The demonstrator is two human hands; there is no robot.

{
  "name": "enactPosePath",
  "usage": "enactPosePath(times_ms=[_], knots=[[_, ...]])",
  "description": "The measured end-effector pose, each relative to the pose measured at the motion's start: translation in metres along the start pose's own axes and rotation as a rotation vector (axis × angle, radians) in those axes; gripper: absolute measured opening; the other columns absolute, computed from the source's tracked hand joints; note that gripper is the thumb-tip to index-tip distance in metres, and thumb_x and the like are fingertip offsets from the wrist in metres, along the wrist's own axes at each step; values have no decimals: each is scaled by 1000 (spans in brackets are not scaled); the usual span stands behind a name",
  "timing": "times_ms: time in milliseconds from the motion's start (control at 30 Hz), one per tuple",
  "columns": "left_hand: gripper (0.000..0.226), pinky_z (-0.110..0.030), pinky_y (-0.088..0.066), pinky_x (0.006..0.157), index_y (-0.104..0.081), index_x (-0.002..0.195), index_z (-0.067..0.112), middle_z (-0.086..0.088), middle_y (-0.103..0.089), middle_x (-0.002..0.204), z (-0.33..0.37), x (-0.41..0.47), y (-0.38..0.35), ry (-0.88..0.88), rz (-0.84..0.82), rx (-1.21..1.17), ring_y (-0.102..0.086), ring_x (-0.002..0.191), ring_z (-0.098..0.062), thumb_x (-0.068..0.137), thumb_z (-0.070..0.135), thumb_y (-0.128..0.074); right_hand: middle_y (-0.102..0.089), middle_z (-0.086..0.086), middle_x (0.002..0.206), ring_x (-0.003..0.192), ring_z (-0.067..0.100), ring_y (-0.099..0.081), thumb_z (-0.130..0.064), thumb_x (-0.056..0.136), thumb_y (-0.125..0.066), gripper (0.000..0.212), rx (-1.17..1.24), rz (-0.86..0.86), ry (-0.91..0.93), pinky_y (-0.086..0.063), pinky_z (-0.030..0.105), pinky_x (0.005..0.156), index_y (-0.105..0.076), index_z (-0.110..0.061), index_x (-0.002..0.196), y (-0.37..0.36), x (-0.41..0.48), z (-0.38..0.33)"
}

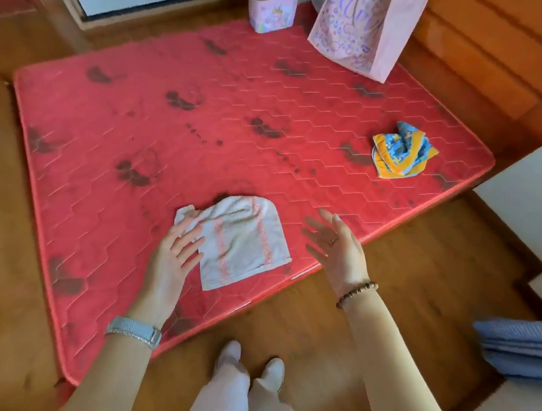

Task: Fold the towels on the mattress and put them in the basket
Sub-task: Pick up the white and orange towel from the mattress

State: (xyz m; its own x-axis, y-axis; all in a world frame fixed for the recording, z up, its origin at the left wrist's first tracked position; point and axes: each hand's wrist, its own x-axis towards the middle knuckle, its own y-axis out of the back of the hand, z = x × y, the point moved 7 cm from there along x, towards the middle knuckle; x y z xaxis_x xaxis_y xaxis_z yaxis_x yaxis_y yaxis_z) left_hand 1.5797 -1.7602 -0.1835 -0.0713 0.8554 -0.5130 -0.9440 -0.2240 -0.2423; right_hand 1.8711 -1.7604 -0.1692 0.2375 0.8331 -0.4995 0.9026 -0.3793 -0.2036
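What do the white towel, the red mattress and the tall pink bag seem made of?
White towel: likely terry cotton, matte nubby pile. Red mattress: quilted fabric cover, stitched zigzag lines. Tall pink bag: probably paper, stiff flat sides, sharp folded edge.

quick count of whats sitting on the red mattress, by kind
towels: 2, the white towel and the blue and orange towel
pink basket: 1
pink paper bag: 1
total: 4

Both wrists adorned
A silver watch strap (133, 331) is worn on the left wrist, a brown beaded bracelet (355, 293) and ring (334, 240) at the right hand (340, 250), with pale trousers (221, 399).
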Motion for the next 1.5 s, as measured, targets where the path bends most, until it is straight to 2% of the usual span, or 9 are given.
enactPosePath(times_ms=[367, 733, 867, 967, 1100, 1233, 1333, 1433, 1500], knots=[[45, -38, -45, 106, -51, 141, 15, -4, -61, 135, -36, 77, 40, 108, 172, -85, -61, 122, -18, 106, 39, -36, -74, 2, 107, 103, 22, -70, -36, 98, -52, 27, -114, -45, -174, -50, 45, 97, -63, -24, 119, -45, 93, 44], [43, -34, -49, 99, -54, 139, 14, -2, -65, 128, -72, 160, 73, 211, 287, -112, -62, 118, -16, 106, 38, -39, -69, 4, 116, 110, 24, -65, -33, 98, -50, 24, -283, -36, -308, -47, 44, 101, -62, -23, 116, -58, 179, 95], [37, -33, -48, 96, -52, 138, 14, -5, -62, 131, -101, 178, 87, 241, 332, -7, -60, 120, -20, 106, 29, -42, -69, 5, 112, 96, 21, -66, -30, 99, -52, 22, -342, -19, -365, -52, 34, 86, -63, -20, 116, -48, 209, 125], [32, -31, -48, 94, -52, 134, 16, -6, -60, 130, -137, 183, 90, 278, 352, 98, -59, 120, -21, 104, 23, -48, -66, 5, 105, 87, 18, -64, -14, 99, -50, 24, -381, -12, -418, -53, 27, 73, -59, -12, 122, -36, 230, 156], [27, -30, -48, 94, -54, 129, 24, -4, -56, 133, -199, 187, 98, 357, 398, 140, -55, 124, -18, 102, 24, -52, -61, 12, 115, 103, 25, -59, -4, 95, -56, 33, -574, -89, -448, -48, 43, 95, -53, -9, 127, -19, 256, 204], [36, -35, -44, 108, -53, 136, 23, 16, -57, 119, -247, 198, 108, 382, 468, 176, -53, 121, -11, 100, 23, -54, -61, 10, 119, 106, 23, -59, -12, 92, -63, 36, -764, -142, -370, -52, 40, 91, -55, -15, 127, 7, 281, 240], [37, -42, -38, 114, -55, 136, 24, 11, -55, 129, -276, 205, 119, 396, 556, 196, -50, 125, -12, 99, 23, -55, -58, 5, 120, 113, 25, -58, -11, 89, -66, 38, -824, -104, -344, -52, 46, 96, -55, -16, 125, 33, 297, 260], [21, -38, -40, 105, -62, 116, 29, 8, -56, 123, -297, 209, 126, 383, 616, 170, -53, 113, -10, 101, 23, -48, -61, 0, 114, 114, 25, -59, -17, 90, -66, 27, -816, -58, -361, -51, 48, 98, -56, -25, 113, 55, 309, 278], [26, -39, -42, 100, -62, 121, 21, 0, -57, 129, -307, 212, 130, 370, 655, 145, -54, 114, -16, 103, 18, -43, -61, -1, 112, 112, 23, -59, -20, 92, -63, 22, -802, -47, -360, -51, 45, 97, -57, -24, 113, 63, 313, 286]])
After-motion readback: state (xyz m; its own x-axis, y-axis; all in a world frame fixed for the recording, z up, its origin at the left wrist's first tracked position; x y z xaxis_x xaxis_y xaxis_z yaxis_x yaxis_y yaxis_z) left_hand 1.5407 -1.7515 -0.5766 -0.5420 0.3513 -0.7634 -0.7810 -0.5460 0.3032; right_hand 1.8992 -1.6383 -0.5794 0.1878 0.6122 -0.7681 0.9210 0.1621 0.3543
